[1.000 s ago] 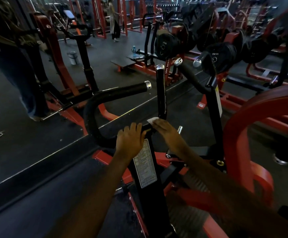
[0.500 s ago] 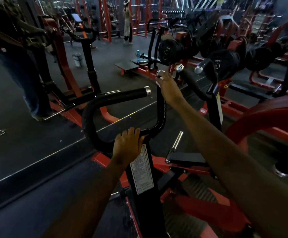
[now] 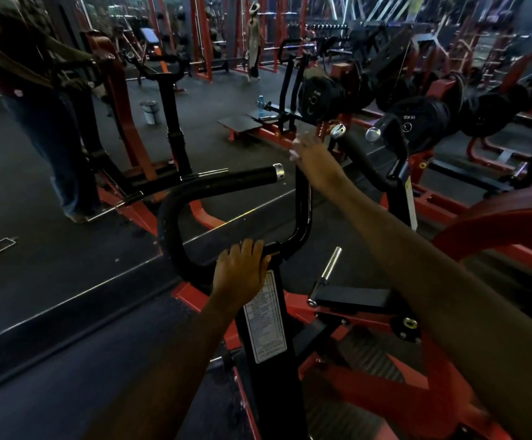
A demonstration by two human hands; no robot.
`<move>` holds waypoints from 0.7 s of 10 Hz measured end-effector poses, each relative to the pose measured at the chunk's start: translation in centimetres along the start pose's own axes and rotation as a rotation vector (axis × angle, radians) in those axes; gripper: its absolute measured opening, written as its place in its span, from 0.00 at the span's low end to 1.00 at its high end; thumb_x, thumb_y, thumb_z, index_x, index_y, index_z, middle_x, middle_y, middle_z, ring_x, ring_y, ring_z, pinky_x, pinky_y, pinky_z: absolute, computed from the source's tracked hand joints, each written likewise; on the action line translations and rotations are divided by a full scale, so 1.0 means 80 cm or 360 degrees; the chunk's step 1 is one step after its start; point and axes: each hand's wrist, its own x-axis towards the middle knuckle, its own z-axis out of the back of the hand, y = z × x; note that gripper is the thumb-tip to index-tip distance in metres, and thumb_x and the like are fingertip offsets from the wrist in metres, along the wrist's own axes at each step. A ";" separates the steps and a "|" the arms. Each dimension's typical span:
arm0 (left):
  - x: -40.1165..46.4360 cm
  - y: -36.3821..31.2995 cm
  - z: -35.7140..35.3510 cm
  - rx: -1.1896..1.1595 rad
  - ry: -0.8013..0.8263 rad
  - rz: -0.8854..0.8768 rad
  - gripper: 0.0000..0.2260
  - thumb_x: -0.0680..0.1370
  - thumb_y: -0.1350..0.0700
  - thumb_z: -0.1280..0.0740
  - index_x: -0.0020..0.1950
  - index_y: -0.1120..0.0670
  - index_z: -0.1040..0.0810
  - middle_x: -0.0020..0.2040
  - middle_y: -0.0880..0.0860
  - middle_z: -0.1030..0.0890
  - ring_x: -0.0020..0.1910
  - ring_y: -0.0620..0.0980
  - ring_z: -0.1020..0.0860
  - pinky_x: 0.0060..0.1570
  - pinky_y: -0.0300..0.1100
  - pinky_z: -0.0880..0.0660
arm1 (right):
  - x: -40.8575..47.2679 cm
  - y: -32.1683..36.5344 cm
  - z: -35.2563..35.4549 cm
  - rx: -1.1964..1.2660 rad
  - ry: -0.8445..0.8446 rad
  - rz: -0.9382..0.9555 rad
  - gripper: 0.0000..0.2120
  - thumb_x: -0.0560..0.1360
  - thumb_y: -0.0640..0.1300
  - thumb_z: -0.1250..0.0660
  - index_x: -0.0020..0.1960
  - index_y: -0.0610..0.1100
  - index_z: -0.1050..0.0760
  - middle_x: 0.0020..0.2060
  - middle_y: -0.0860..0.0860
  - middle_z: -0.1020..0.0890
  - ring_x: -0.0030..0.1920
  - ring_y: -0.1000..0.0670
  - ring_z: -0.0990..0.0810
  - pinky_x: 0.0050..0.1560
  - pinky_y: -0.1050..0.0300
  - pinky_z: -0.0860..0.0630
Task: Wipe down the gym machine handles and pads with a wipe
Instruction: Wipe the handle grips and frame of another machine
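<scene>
Before you stands the red steel machine frame (image 3: 394, 389), its black U-shaped handle (image 3: 175, 223) tipped with chrome caps. Your left hand (image 3: 240, 273) curls over the crossbar. Your right hand (image 3: 313, 157) tops the upright grip, seemingly clutching the white wipe (image 3: 294, 147).

Single head cam, wide-angle, so you're looking forward and down from above the machine's black handles (image 3: 226, 188). Both your forearms run in from the bottom edge, close to the lens. Gym floor (image 3: 52, 249) and racks fill the far background.
</scene>
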 end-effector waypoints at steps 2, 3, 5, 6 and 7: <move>0.001 0.000 -0.002 0.0002 -0.0060 0.0001 0.21 0.79 0.46 0.49 0.53 0.56 0.20 0.41 0.53 0.21 0.32 0.52 0.23 0.29 0.44 0.29 | -0.073 -0.010 -0.050 -0.0059 -0.0075 0.0104 0.21 0.79 0.33 0.48 0.72 0.34 0.38 0.74 0.39 0.41 0.75 0.39 0.45 0.73 0.44 0.43; -0.001 0.001 -0.002 -0.0017 -0.0042 -0.0014 0.21 0.80 0.46 0.49 0.54 0.56 0.21 0.42 0.53 0.21 0.33 0.52 0.23 0.30 0.43 0.29 | -0.067 -0.006 -0.037 0.0040 -0.0163 -0.0014 0.15 0.78 0.36 0.43 0.62 0.34 0.27 0.58 0.39 0.24 0.61 0.42 0.27 0.64 0.47 0.34; 0.000 0.000 -0.002 0.0002 -0.0004 -0.0003 0.20 0.79 0.46 0.49 0.54 0.55 0.21 0.42 0.53 0.21 0.33 0.52 0.23 0.30 0.44 0.28 | -0.009 0.010 0.001 0.0527 -0.0401 -0.0409 0.11 0.79 0.34 0.43 0.58 0.33 0.25 0.49 0.42 0.20 0.48 0.48 0.21 0.47 0.64 0.26; -0.001 0.001 -0.001 0.0000 -0.0017 -0.0016 0.20 0.79 0.47 0.49 0.54 0.56 0.21 0.41 0.53 0.21 0.33 0.52 0.23 0.31 0.44 0.28 | -0.025 0.016 -0.021 0.0736 -0.0443 -0.0577 0.09 0.80 0.39 0.41 0.51 0.36 0.24 0.41 0.49 0.23 0.39 0.58 0.26 0.35 0.72 0.31; -0.001 0.000 -0.004 0.0006 -0.0034 -0.0018 0.21 0.80 0.47 0.48 0.53 0.57 0.20 0.41 0.54 0.21 0.32 0.53 0.24 0.30 0.44 0.29 | -0.042 0.001 -0.042 0.0996 -0.0454 -0.1057 0.08 0.77 0.41 0.36 0.50 0.40 0.19 0.41 0.50 0.21 0.42 0.56 0.24 0.39 0.69 0.31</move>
